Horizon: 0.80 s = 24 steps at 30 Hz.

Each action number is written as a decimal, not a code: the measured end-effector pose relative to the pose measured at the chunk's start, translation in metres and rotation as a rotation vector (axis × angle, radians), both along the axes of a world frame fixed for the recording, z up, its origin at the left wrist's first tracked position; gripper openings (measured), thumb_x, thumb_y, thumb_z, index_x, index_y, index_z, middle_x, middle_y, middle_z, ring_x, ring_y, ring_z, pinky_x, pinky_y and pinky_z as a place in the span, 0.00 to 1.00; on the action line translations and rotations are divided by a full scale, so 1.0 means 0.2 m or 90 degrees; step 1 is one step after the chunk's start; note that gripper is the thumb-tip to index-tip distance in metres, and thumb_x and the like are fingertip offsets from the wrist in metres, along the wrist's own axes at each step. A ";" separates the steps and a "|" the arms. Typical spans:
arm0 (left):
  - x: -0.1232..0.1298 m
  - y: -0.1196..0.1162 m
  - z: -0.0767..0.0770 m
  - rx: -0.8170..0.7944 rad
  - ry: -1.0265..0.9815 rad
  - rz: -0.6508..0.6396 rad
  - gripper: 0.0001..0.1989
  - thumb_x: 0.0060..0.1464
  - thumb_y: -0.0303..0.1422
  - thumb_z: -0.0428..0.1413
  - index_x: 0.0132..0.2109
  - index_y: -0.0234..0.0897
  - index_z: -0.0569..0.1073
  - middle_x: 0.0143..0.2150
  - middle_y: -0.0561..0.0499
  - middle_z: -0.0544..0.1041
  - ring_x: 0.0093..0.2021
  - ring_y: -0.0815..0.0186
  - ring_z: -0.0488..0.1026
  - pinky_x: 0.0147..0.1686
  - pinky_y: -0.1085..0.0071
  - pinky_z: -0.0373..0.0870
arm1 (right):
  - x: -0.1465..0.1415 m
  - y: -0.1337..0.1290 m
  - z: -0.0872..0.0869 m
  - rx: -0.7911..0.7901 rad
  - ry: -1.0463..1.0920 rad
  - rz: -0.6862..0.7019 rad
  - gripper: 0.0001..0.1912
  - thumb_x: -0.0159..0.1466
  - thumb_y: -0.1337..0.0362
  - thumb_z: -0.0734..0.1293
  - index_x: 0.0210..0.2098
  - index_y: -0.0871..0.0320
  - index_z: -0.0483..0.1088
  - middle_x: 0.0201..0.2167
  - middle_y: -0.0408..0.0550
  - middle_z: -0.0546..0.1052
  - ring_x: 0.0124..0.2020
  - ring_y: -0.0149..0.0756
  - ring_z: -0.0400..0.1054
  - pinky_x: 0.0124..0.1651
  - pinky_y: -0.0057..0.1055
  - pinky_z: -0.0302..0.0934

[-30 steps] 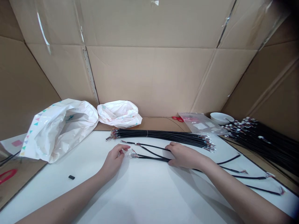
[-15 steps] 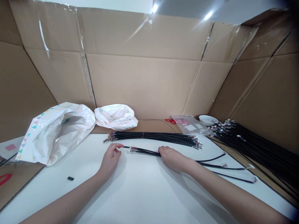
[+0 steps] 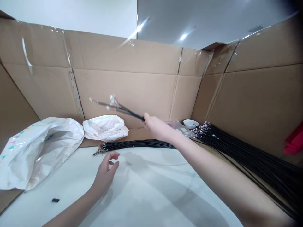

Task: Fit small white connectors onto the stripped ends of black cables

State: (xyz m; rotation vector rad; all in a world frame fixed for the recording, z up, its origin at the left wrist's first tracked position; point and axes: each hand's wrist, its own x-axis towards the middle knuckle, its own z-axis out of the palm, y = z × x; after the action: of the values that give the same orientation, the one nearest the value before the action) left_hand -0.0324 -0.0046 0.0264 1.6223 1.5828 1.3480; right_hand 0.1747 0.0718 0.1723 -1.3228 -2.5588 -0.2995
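Note:
Raised above the table, my right hand point(image 3: 155, 126) is closed around several black cables point(image 3: 131, 113). Their ends, with white connectors and bare wires, point left and are smeared by motion; the rest of their length is hidden behind my hand and arm. My left hand point(image 3: 108, 167) hovers over the white table point(image 3: 146, 192), fingers curved and apart, with nothing between them. Just behind it lies a tied bundle of black cables point(image 3: 142, 143) with stripped coloured wire ends at its left. My right forearm covers the bundle's right end.
At the left rests an open white plastic bag point(image 3: 56, 151), with a crumpled white bag point(image 3: 106, 127) beside it. A small black piece point(image 3: 55, 200) lies front left. Right are a white bowl point(image 3: 190, 124), a clear bag point(image 3: 181, 128) and many long black cables point(image 3: 246, 154). Cardboard walls point(image 3: 123, 85) surround the table.
My right hand has lifted the loose cables up off the table. My left hand no longer touches the cable end. The view has tilted up and turned right.

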 end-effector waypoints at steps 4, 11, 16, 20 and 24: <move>0.17 0.00 0.28 0.039 -0.053 -0.173 0.20 0.54 0.40 0.48 0.52 0.38 0.62 0.55 0.45 0.64 0.56 0.60 0.60 0.53 0.66 0.56 | -0.11 -0.01 0.27 -0.070 0.432 0.155 0.03 0.59 0.71 0.55 0.33 0.59 0.56 0.28 0.45 0.67 0.24 0.28 0.60 0.25 0.24 0.54; 0.40 0.03 0.68 -0.106 -0.250 -0.335 0.12 0.59 0.37 0.42 0.45 0.35 0.61 0.31 0.51 0.69 0.28 0.70 0.71 0.30 0.73 0.66 | -0.29 0.00 0.34 -0.283 1.086 0.182 0.08 0.56 0.76 0.50 0.31 0.56 0.50 0.19 0.34 0.56 0.13 0.20 0.44 0.15 0.17 0.38; 0.20 0.02 0.75 -0.097 -0.116 -0.196 0.07 0.57 0.34 0.43 0.35 0.36 0.61 0.20 0.60 0.53 0.14 0.78 0.48 0.14 0.80 0.45 | -0.30 0.01 0.22 -0.381 1.179 0.228 0.07 0.56 0.76 0.54 0.32 0.58 0.53 0.24 0.38 0.63 0.20 0.21 0.59 0.23 0.19 0.56; -0.20 -0.11 0.85 0.033 0.252 0.048 0.12 0.56 0.38 0.44 0.33 0.34 0.65 0.26 0.53 0.65 0.26 0.71 0.63 0.24 0.77 0.58 | -0.25 -0.08 -0.01 -0.484 0.976 0.233 0.18 0.54 0.66 0.64 0.44 0.58 0.57 0.37 0.46 0.68 0.35 0.28 0.67 0.36 0.25 0.62; -0.63 -0.35 0.96 -0.038 0.575 0.376 0.17 0.57 0.43 0.40 0.38 0.34 0.66 0.30 0.48 0.70 0.28 0.64 0.66 0.27 0.72 0.58 | -0.15 -0.17 -0.33 -0.560 0.776 0.218 0.27 0.54 0.59 0.64 0.51 0.57 0.53 0.41 0.49 0.69 0.39 0.34 0.66 0.39 0.32 0.61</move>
State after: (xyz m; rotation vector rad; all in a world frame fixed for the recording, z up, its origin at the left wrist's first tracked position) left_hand -0.1586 -0.0748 0.2190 1.9377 2.7584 0.7769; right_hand 0.1451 0.0383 0.1068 -0.7429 -1.6964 1.3707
